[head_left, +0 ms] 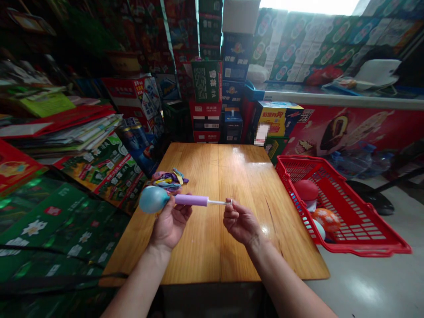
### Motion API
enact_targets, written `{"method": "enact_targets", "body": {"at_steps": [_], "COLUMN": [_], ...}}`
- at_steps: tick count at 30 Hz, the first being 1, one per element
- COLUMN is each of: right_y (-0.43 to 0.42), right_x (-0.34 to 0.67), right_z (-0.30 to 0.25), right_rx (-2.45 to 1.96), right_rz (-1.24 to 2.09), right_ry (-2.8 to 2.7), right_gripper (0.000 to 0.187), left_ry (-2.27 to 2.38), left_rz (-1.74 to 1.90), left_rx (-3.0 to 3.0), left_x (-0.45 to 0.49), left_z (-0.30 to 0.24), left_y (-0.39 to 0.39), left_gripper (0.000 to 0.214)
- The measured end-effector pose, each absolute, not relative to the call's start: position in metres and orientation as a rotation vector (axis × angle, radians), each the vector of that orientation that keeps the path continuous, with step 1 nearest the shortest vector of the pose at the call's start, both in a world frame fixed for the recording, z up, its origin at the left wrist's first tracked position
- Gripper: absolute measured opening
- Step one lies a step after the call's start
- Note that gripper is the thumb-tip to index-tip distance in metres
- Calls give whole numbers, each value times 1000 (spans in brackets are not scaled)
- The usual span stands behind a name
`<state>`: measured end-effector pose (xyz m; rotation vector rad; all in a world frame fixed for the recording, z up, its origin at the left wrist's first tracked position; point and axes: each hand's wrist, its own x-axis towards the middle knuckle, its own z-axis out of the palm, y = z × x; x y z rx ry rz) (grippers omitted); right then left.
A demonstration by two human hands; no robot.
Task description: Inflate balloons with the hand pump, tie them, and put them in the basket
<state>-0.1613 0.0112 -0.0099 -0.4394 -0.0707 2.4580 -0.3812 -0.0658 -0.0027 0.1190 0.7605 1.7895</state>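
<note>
My left hand (pixel 172 218) is closed around the body of a lilac hand pump (pixel 190 200), held level above the wooden table (pixel 212 176). A small, partly blown-up light blue balloon (pixel 153 199) sits on the pump's left end, by my left thumb. My right hand (pixel 240 221) pinches the white handle (pixel 222 202) at the end of the pump's thin rod, drawn a short way out. A heap of limp coloured balloons (pixel 169 179) lies on the table's left side, just behind the pump.
A red plastic basket (pixel 351 212) stands at the table's right edge, holding inflated red, orange and pale balloons. Stacked cartons and printed boxes crowd the left side and the back. A freezer counter runs along the right behind the basket.
</note>
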Motion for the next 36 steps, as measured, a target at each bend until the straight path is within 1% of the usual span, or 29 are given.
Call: {"method": "enact_targets", "body": {"at_steps": [3, 7, 9, 15, 21, 23, 27, 32, 36], "right_y": [12, 1, -4, 1, 15, 12, -2, -4, 6], "right_x": [-160, -170, -175, -173, -157, -159, -173, -180, -169], "right_z": [-9, -19, -23, -23, -12, -10, -14, -21, -15], "right_rx": [-423, -487, -488, -469, -453, -440, -426, -465, -483], "right_rz": [2420, 2462, 2478, 2501, 2440, 2437, 2524, 2495, 2522], "right_ry": [-85, -154, -134, -72, -239, -221, -206, -31, -87], "right_gripper": [18, 23, 24, 16, 13, 14, 20, 13, 11], "left_ry": [760, 744, 733, 738, 759, 759, 740, 711, 766], "left_rz": [1824, 1693, 1694, 1696, 1814, 1830, 1732, 1735, 1755], "left_rx": [178, 236, 230, 179, 264, 285, 227, 213, 245], "left_x": [-383, -366, -359, -363, -388, -387, -368, -357, -371], "left_z": [-3, -12, -17, -19, -9, -10, -22, -27, -18], "left_y": [-67, -72, -74, -71, -69, -70, -72, -71, -69], "left_gripper": [31, 34, 33, 25, 30, 32, 36, 28, 25]}}
